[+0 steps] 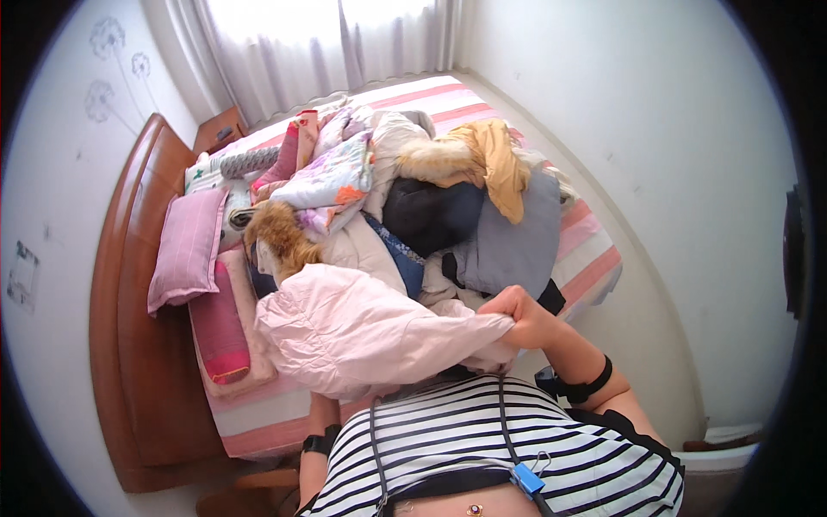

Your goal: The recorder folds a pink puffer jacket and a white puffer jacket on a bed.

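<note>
A pale pink jacket-like garment [353, 323] spreads in front of my body, raised over the near side of the clothes heap. My right hand [523, 316] is closed around its right end, pulling the cloth into tight folds. On the left, my left forearm [320, 415] runs up beneath the garment. The left hand's fingers are hidden by the cloth. Brown fur trim [280, 237] lies just past the garment's far left edge; whether it belongs to it I cannot tell. Behind are a dark garment [431, 214], a grey one [521, 237] and a mustard-yellow one [500, 164].
The heap lies on a bed with a pink-and-white striped sheet [590, 233]. At left stand a wooden headboard [129, 302], a pink pillow [189, 246] and a magenta cushion [222, 332]. A floral quilt [332, 172] sits farther back. A nightstand [220, 129] is at the far left corner.
</note>
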`<state>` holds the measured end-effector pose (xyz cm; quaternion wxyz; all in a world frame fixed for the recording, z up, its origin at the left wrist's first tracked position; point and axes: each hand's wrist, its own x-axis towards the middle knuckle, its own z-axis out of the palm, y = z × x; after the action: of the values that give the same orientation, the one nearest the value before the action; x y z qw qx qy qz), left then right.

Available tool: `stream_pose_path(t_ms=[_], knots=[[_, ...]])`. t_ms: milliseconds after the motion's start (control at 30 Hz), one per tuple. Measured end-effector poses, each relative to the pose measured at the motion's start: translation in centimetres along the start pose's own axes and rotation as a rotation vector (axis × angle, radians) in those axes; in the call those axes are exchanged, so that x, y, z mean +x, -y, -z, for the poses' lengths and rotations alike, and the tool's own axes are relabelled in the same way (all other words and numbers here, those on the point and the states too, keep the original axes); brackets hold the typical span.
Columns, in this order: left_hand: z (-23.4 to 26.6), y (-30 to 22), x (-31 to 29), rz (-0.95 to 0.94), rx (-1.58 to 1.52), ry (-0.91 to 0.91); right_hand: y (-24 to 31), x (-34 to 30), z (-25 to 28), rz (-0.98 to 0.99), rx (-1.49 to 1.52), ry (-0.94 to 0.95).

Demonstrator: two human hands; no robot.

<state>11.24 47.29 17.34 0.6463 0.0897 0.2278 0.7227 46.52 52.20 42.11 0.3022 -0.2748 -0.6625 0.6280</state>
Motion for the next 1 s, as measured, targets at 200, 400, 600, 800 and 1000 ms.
stream_pose_path(t_ms=[200, 400, 600, 800, 1000], knots=[[-2.4, -9.6, -0.9, -0.16, 0.034, 0.206, -0.9, -3.2, 3.1, -0.026, -0.136, -0.464], [-13.8, -14.6, -5.0, -0.549, 0.181, -0.174, -2.1, -3.3, 4.2, -0.034, -0.241, -0.619], [-22.8, -27.3, -9.7, -0.663, 0.29, 0.503, 0.3, -0.7, 7.1, 0.142, -0.408, -0.646], [-36.1, -25.8, -7.9, -1.297, 1.682, -0.561, 2.6, 3.6, 7.6, 0.272, -0.571, -0.655], [-39.5, -37.1, -7.3, -1.506, 2.232, -0.555, 3.4, 4.8, 7.2, 0.332, -0.399, -0.679]])
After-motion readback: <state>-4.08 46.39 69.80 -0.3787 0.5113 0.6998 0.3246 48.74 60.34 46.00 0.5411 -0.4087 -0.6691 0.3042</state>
